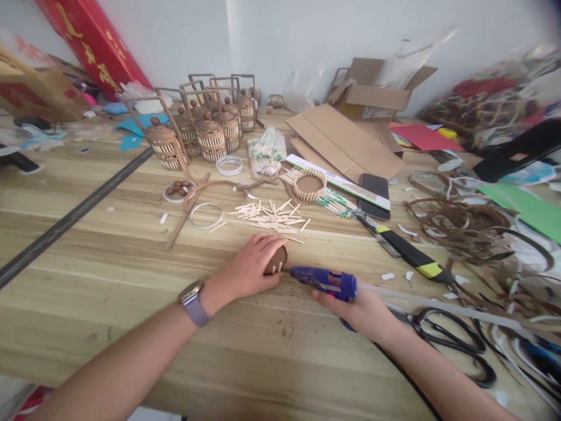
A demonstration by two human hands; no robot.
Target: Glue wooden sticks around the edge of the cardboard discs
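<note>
Closest in, the right hand (370, 313) is wrapping around a blue plastic glue gun (324, 282), while black-handled scissors (453, 342) are lying just beside its forearm. The left hand (249, 266), a little apart from the right, is curling around a flat, round brown disc (276, 260), holding it low over the wooden surface (219, 362) between the two hands. A few short, pale pegs (274, 269) are standing upright along the disc's near edge, and the gun's nozzle is pointing at that edge; whether it is touching, I cannot tell.

The step in hand seems to be gluing pegs around the rim. The next move is probably calling for a small dab of glue beside the last peg, with the disc staying still, then a fresh stick.

Just beyond the left hand, loose sticks (272, 217), thin, straight and matte, are lying in a jumble, with a smooth white hoop (205, 215) to their left. Beyond the right hand, a black-and-yellow knife (407, 251) is resting at a slant. Farther out, a ring (310, 185) is carrying a close fence of pegs, and glossy brown balls (179, 187) are sitting in another hoop. Farthest, beyond the left hand, striped, drum-shaped lanterns (211, 137) are standing under squared handles, near creased cardboard (342, 143).
</note>
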